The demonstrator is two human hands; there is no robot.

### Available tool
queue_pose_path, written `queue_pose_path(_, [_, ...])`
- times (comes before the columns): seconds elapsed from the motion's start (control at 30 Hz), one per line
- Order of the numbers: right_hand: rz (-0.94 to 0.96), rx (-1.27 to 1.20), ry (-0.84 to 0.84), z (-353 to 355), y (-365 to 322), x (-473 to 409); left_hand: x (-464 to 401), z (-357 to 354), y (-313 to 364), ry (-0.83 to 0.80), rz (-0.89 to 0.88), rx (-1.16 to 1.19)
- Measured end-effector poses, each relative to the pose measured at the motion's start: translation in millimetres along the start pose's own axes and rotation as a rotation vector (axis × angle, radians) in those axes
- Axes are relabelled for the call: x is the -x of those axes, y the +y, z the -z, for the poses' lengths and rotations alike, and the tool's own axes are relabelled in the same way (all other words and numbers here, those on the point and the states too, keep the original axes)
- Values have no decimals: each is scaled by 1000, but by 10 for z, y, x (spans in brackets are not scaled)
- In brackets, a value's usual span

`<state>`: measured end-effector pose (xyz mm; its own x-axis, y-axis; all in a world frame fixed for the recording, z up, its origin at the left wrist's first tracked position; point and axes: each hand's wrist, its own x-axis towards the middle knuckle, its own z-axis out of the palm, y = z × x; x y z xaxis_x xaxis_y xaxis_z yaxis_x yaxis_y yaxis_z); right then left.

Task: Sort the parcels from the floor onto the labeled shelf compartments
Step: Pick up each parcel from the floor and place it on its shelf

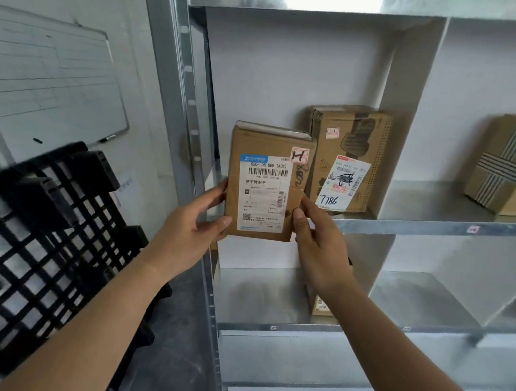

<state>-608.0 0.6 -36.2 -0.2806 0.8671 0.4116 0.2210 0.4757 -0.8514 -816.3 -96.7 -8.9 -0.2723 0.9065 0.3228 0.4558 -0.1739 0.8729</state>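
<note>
Both hands (188,222) (316,241) hold parcel (263,181) before metal shelf (425,227); whiteboard (50,85) left.

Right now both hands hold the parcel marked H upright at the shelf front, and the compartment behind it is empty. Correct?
Not quite. The head view shows both the left hand and right hand holding the parcel upright at the shelf front, but the compartment behind it is not empty: a box marked 7786 stands there.

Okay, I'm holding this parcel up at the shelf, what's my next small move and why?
Probably ease the parcel forward onto the shelf, left of the standing box. Left hand and right hand both grip its lower edges, and that spot looks free.
</note>
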Motion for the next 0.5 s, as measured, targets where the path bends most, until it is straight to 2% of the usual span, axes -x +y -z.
queue_pose_path(0.2, [30,23,-77,139,317,-229,-65,-295,-162,102,79,21])
queue_pose_path(0.5, [49,32,-57,66,440,-377,-220,-337,-308,98,96,-73])
